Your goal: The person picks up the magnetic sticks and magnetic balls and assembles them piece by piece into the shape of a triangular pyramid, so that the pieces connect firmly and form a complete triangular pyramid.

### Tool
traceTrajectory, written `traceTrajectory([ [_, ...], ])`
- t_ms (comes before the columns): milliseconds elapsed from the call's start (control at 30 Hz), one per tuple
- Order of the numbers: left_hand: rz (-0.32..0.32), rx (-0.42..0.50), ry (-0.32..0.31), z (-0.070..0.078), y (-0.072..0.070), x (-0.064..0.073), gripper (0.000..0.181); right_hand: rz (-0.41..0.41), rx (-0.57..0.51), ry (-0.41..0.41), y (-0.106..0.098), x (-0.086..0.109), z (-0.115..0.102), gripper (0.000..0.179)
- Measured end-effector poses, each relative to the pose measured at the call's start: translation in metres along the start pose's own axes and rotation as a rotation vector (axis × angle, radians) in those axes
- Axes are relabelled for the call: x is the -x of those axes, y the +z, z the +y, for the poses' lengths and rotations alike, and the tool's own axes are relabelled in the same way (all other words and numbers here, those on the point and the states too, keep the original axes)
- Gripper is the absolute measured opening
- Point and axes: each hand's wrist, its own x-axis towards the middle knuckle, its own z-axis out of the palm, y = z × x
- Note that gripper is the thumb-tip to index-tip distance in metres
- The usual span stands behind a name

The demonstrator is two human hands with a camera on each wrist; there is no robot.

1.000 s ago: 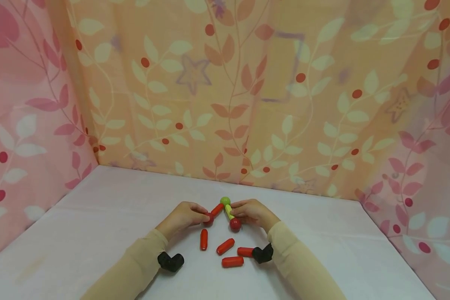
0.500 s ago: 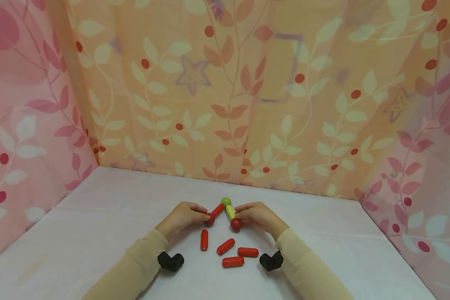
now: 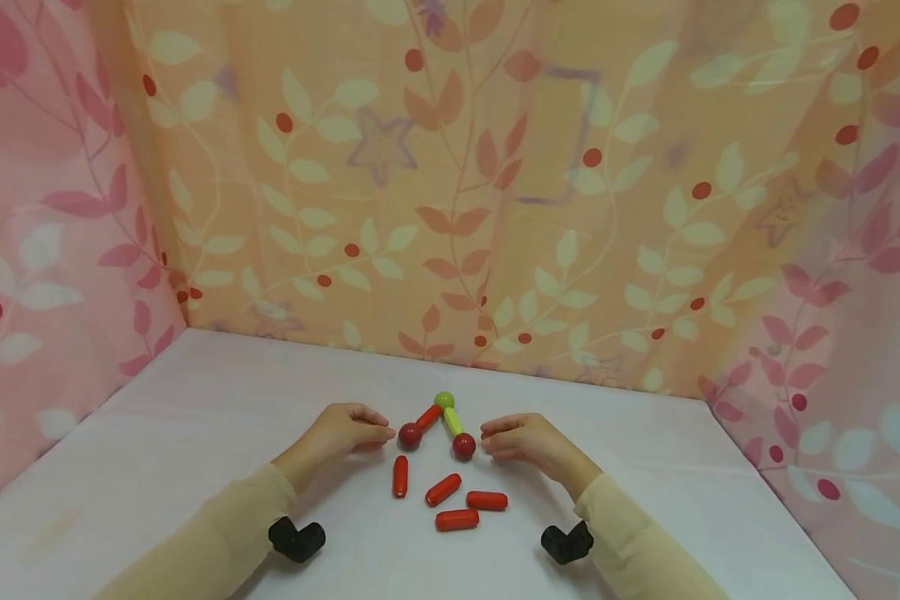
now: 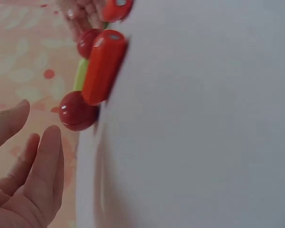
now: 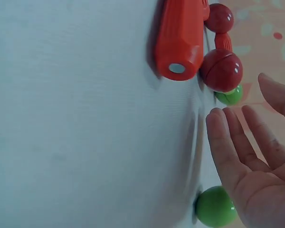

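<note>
An upside-down V of magnetic building pieces lies on the white table: a green ball (image 3: 444, 402) at its tip, a red rod (image 3: 429, 417) and a yellow-green rod (image 3: 453, 422) running down from it. A dark red ball (image 3: 410, 436) ends the left leg, another dark red ball (image 3: 463, 447) the right. My left hand (image 3: 337, 435) is just left of the V, fingers extended and holding nothing. To the right, my right hand (image 3: 532, 446) has its fingers spread beside the right red ball, apart from it. A second green ball (image 5: 214, 207) shows near that hand in the right wrist view.
Several loose red rods lie in front of the V, among them an upright-pointing one (image 3: 400, 477), a slanted one (image 3: 443, 490) and a nearest one (image 3: 457, 520). Black wrist mounts (image 3: 297, 539) sit on both sleeves. Floral cloth walls (image 3: 450, 208) enclose the table (image 3: 232, 392).
Both hands have drawn away from the V: the left let go of its red ball and moved left, the right released the yellow-green rod and moved right. The V stays joined on the table.
</note>
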Motion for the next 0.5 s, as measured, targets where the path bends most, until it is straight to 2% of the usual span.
traceTrajectory([
  [100, -0.031, -0.019, -0.035, -0.004, -0.002, 0.009, 0.025, -0.027, -0.005, -0.005, 0.001, 0.006, 0.005, 0.039],
  [300, -0.101, -0.048, -0.049, -0.008, 0.001, 0.022, 0.028, -0.064, -0.055, -0.012, 0.002, 0.015, 0.013, 0.037],
  [500, -0.105, -0.101, -0.043, -0.006, 0.011, 0.028, 0.029, -0.081, -0.041, -0.013, 0.002, 0.020, 0.016, 0.038],
])
